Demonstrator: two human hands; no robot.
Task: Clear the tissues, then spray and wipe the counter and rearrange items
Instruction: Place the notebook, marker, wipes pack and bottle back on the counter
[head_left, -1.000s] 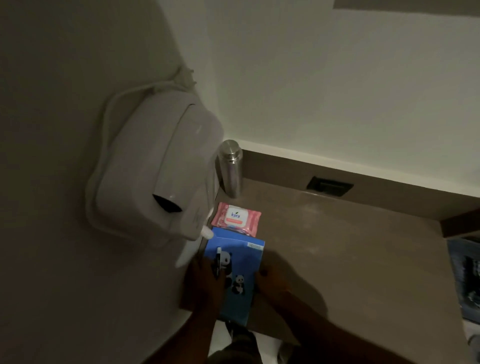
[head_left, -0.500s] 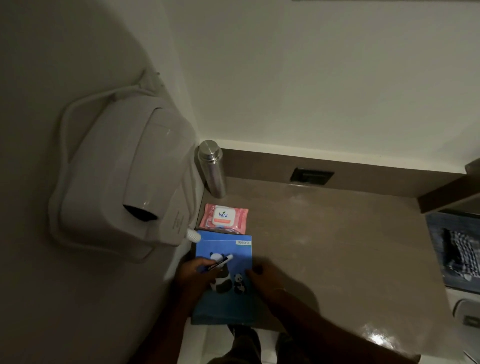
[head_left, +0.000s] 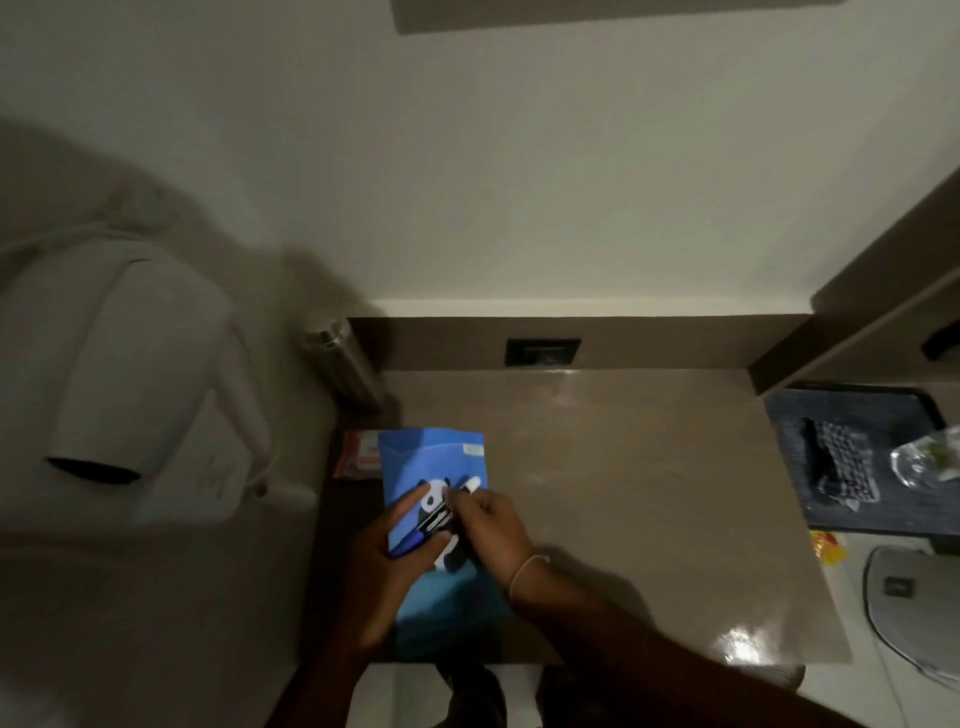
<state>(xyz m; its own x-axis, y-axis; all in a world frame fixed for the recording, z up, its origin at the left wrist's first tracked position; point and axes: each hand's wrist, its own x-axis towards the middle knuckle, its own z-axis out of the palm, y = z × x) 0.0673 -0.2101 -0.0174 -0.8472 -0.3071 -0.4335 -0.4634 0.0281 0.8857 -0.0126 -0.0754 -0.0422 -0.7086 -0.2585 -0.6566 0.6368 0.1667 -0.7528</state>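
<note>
A blue notebook (head_left: 434, 462) with panda pictures is held above the left part of the brown counter (head_left: 623, 493). My left hand (head_left: 384, 556) grips its lower left edge together with a dark marker (head_left: 441, 514) with a white cap lying across the cover. My right hand (head_left: 493, 525) pinches the marker near its middle. A pink pack of wet wipes (head_left: 361, 454) lies on the counter behind the notebook, partly hidden by it.
A steel bottle (head_left: 345, 369) stands in the back left corner. A white wall-mounted hair dryer (head_left: 135, 384) juts out on the left. A black socket (head_left: 543, 352) sits in the backsplash. To the right are a dark tray (head_left: 789, 415) with a patterned cloth (head_left: 841, 462), and yellow packets (head_left: 828, 545).
The notebook has moved up and now covers part of the pink pack. My right hand has moved from the notebook's edge onto the marker. The view has swung right.
</note>
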